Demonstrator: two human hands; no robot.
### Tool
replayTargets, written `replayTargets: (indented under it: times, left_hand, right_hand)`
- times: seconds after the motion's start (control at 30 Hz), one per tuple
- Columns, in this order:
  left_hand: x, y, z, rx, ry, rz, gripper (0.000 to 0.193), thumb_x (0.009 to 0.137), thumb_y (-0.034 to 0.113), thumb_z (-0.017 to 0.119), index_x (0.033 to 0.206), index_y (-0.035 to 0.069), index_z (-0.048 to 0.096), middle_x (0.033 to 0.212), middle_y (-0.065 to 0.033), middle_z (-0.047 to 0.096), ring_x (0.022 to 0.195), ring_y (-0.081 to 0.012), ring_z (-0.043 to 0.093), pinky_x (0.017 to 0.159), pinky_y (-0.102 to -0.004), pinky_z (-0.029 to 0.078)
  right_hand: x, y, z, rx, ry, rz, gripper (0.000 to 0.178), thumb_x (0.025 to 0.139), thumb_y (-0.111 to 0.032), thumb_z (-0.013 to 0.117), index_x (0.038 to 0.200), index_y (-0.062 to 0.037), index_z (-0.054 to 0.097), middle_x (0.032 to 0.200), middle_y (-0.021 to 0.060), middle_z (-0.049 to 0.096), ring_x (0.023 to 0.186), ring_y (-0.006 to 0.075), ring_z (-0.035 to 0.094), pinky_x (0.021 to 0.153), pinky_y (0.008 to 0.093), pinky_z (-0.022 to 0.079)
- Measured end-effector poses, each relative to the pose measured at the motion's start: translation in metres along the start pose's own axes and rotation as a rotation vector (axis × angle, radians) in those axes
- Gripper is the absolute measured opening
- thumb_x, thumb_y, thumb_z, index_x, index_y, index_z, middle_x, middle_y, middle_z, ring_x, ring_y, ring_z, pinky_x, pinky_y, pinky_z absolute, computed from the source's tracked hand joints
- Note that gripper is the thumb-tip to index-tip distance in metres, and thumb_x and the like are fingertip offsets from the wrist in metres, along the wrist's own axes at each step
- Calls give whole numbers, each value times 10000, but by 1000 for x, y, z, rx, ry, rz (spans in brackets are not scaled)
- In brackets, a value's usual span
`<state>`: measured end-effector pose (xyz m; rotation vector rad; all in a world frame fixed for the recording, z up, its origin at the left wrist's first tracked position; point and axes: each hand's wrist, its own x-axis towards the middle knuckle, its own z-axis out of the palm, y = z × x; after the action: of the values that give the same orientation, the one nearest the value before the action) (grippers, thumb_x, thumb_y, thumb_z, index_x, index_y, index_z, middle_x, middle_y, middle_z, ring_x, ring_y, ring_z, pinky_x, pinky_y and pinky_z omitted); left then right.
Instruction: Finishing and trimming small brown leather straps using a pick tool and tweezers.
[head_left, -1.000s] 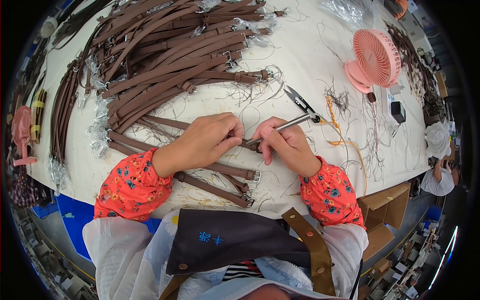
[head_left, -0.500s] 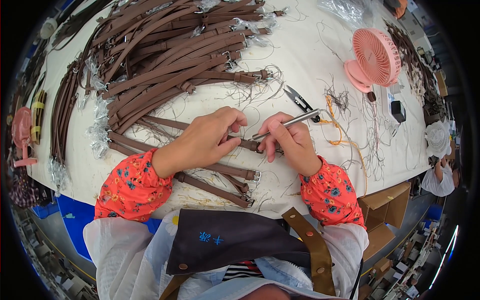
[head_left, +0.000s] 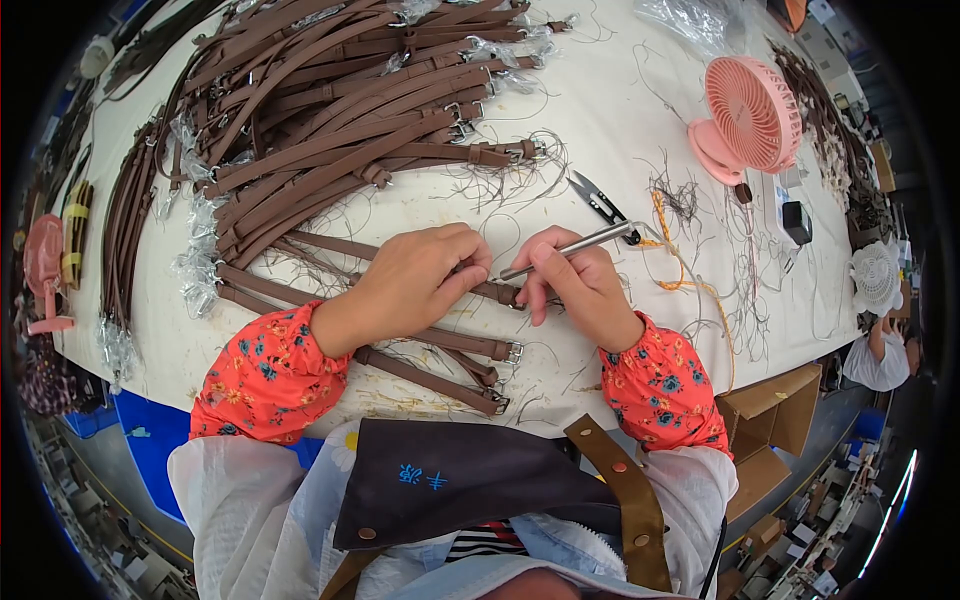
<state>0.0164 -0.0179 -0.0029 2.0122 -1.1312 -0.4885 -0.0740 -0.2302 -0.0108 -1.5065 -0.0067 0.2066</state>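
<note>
My right hand (head_left: 574, 277) is closed around a slim silver pen-shaped tool (head_left: 590, 243), with a grey cable (head_left: 700, 283) trailing from its upper end. The tool's lower end points at the buckle end of a brown leather strap (head_left: 497, 292) beneath my hands. Beside that end, my left hand (head_left: 408, 280) has its thumb and forefinger pressed together; what they pinch is too small to make out. My right fingertips are close to the strap's buckle and may be touching it. Other brown straps (head_left: 428, 378) with silver buckles lie just nearer to me.
A large pile of brown straps (head_left: 330, 130) with clear plastic wrap covers the far left. Black thread snips (head_left: 597, 202), an orange cord (head_left: 667, 245) and loose threads lie to the right. A pink fan (head_left: 752, 115) stands farther back. An open cardboard box (head_left: 775, 410) is below the table's right edge.
My left thumb and forefinger have come together, and that hand has shifted slightly right. The tool's lower end has moved a little to the left.
</note>
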Motion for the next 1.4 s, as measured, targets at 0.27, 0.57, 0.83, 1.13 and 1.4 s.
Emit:
replayTargets:
  times: [0.27, 0.57, 0.83, 1.13, 1.4]
  left_hand:
    - [1, 2, -1, -16, -20, -22, 109, 901, 132, 590, 949, 34, 584, 893, -122, 636, 831, -325, 620, 703, -405, 481]
    - [0, 2, -2, -11, -31, -30, 118, 904, 139, 590, 956, 34, 580, 888, -126, 633, 833, -323, 620, 703, -405, 479]
    - [1, -2, 0, -42, 18, -7, 125, 912, 149, 589, 956, 33, 569, 859, -145, 632, 797, -342, 616, 689, -417, 473]
    - [2, 5, -22, -45, -413, -119, 146, 915, 162, 603, 979, 34, 633, 814, -141, 651, 729, -324, 620, 663, -395, 487]
    - [13, -39, -43, 637, 552, 172, 335, 830, 48, 670, 1157, 95, 615, 1110, -83, 638, 1033, -296, 577, 888, -383, 437]
  right_hand:
    - [-1, -1, 0, -28, -20, 3, 375, 1049, -264, 449, 906, 29, 635, 673, 37, 601, 548, 91, 568, 554, 242, 449]
    - [0, 0, -1, -39, -30, -3, 428, 1048, -280, 454, 829, 40, 637, 783, 57, 622, 552, 102, 575, 552, 252, 450]
    - [0, -2, 0, -48, -24, -5, 414, 1047, -281, 458, 847, 32, 642, 714, 47, 611, 552, 98, 573, 546, 247, 447]
    - [-2, 1, -3, 35, 74, -67, 335, 1051, -295, 448, 1020, 4, 597, 662, 49, 587, 533, 96, 544, 547, 231, 444]
    - [-1, 1, -1, 58, 145, -189, 299, 1054, -292, 446, 1107, -18, 555, 760, 57, 597, 605, 100, 558, 586, 230, 462]
